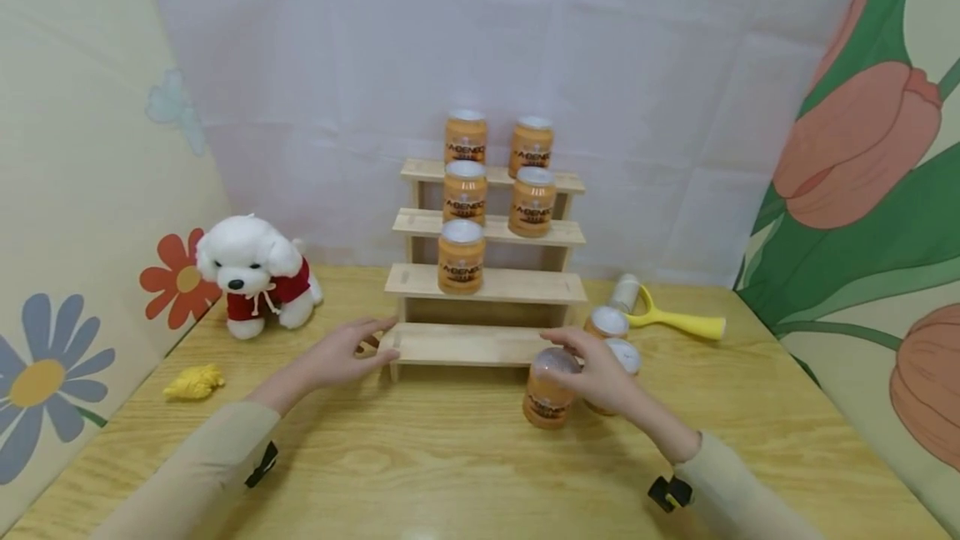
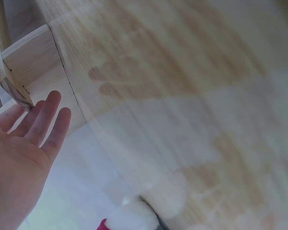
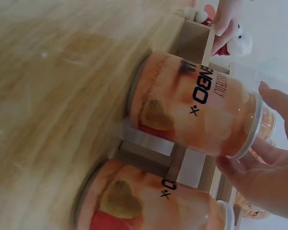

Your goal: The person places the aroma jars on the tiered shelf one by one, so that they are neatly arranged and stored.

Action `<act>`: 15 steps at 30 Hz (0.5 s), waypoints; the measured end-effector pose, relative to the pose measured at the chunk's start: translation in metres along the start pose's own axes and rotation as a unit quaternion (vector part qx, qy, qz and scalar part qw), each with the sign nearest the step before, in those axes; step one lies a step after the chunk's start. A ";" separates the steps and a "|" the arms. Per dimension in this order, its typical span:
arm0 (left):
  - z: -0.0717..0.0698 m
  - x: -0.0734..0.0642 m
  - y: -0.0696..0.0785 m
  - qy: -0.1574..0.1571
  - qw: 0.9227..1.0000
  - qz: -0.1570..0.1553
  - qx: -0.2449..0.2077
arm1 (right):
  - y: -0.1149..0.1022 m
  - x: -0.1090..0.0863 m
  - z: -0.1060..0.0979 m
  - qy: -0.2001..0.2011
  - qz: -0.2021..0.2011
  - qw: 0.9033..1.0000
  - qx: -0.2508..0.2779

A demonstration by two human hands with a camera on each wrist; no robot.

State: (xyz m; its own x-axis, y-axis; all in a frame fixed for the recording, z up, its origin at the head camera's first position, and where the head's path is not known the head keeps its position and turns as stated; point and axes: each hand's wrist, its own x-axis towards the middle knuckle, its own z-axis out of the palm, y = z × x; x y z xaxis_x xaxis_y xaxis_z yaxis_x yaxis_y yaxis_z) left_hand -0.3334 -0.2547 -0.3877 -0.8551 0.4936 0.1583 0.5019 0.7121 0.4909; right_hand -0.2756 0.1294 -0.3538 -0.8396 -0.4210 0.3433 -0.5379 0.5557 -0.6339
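Note:
My right hand [image 1: 596, 369] grips an orange can [image 1: 546, 407] by its silver top, thumb on one side and fingers on the other. In the right wrist view this can [image 3: 192, 105] stands upright, its base close to the tabletop. At the left end of the four-step wooden shelf [image 1: 457, 346], my left hand [image 1: 341, 357] has its fingertips right at the lowest board. The left wrist view shows the fingers [image 2: 47, 115] of that hand fairly straight beside the board end. Several matching cans [image 1: 461, 261] stand on the three upper steps, one of them on the third step down.
Beside the held can stand two more cans [image 1: 609, 322]. Behind them lie a yellow-handled tool [image 1: 686, 325] and a pale cylinder [image 1: 625, 292]. On the left are a white plush dog [image 1: 258, 273] in red and a small yellow object [image 1: 195, 382].

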 end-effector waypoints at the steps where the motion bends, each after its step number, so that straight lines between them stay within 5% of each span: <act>1: 0.000 0.000 0.000 0.000 1.000 0.000 0.000 | 0.001 -0.001 0.000 0.002 -0.001 1.000 -0.005; 15: 0.001 0.002 0.001 -0.001 1.000 -0.004 -0.006 | 0.004 -0.012 0.000 0.008 0.007 1.000 -0.024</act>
State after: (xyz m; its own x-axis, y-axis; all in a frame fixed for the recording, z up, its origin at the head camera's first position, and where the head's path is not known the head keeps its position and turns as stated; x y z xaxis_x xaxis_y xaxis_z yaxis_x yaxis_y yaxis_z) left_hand -0.3347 -0.2526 -0.3884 -0.8586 0.4895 0.1522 0.4938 0.7101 0.5018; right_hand -0.2678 0.1371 -0.3608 -0.8479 -0.4013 0.3464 -0.5289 0.5956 -0.6046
